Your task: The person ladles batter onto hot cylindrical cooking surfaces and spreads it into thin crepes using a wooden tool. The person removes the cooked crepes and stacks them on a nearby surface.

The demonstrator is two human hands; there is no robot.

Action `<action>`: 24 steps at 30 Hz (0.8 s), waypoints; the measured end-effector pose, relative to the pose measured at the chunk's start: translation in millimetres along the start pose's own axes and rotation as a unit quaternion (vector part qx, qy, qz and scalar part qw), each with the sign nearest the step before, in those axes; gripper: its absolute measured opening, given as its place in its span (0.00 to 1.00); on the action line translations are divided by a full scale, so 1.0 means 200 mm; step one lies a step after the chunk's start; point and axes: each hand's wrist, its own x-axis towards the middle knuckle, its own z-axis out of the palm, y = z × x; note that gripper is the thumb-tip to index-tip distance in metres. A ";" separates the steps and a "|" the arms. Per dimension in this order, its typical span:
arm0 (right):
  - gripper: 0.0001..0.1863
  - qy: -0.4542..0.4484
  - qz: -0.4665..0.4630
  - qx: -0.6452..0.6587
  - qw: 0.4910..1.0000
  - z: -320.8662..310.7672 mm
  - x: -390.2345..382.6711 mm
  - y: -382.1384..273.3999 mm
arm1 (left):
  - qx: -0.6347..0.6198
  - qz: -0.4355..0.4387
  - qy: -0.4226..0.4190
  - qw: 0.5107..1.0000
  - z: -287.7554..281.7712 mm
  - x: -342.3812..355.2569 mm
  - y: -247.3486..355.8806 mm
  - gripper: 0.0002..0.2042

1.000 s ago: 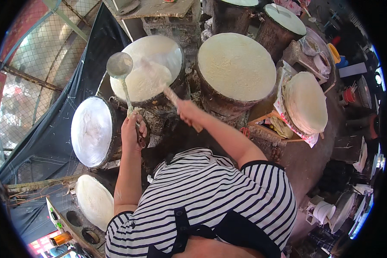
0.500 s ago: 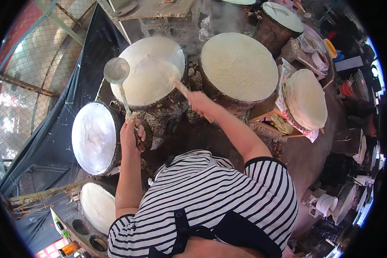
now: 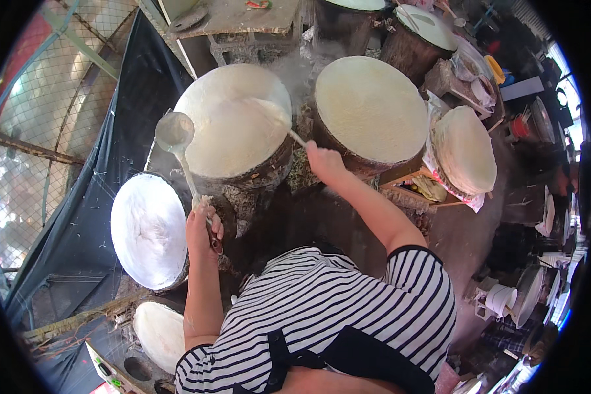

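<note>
My left hand (image 3: 204,226) is closed round the handle of a ladle (image 3: 175,131). The ladle's pale, coated bowl is raised beside the left edge of a round griddle (image 3: 230,154). A smooth cream-coloured layer of batter covers this griddle, and steam blurs its far side. My right hand (image 3: 326,164) grips the pale handle of a wooden spreader (image 3: 297,137). The spreader's blurred head lies over the batter near the griddle's right side. To the right, a second griddle (image 3: 371,108) carries a pale, bubbly-textured sheet.
A stack of thin round flatbreads (image 3: 465,150) stands at the right on patterned cloth. A shiny white round pan (image 3: 149,231) tilts at the left, with another pale pan (image 3: 161,336) below. Black sheeting (image 3: 121,125) and mesh fence (image 3: 52,105) border the left; a board (image 3: 236,18) stands behind.
My right hand has moved right, drawing the spreader's head toward the griddle's right edge. My left hand keeps the ladle raised in nearly the same place. The whole view has shifted slightly.
</note>
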 end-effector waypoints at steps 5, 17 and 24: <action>0.07 0.069 0.029 -0.024 0.997 0.01 0.41 0.05 | -0.006 0.001 0.022 1.000 -0.08 0.01 0.02 0.06; 0.31 0.000 0.097 0.057 0.994 -0.01 0.35 -0.18 | -0.008 -0.020 0.021 1.000 -0.07 0.07 0.01 0.07; 0.33 0.012 0.105 0.036 0.994 -0.01 0.27 -0.15 | 0.003 -0.035 -0.014 0.999 0.01 0.10 0.00 0.07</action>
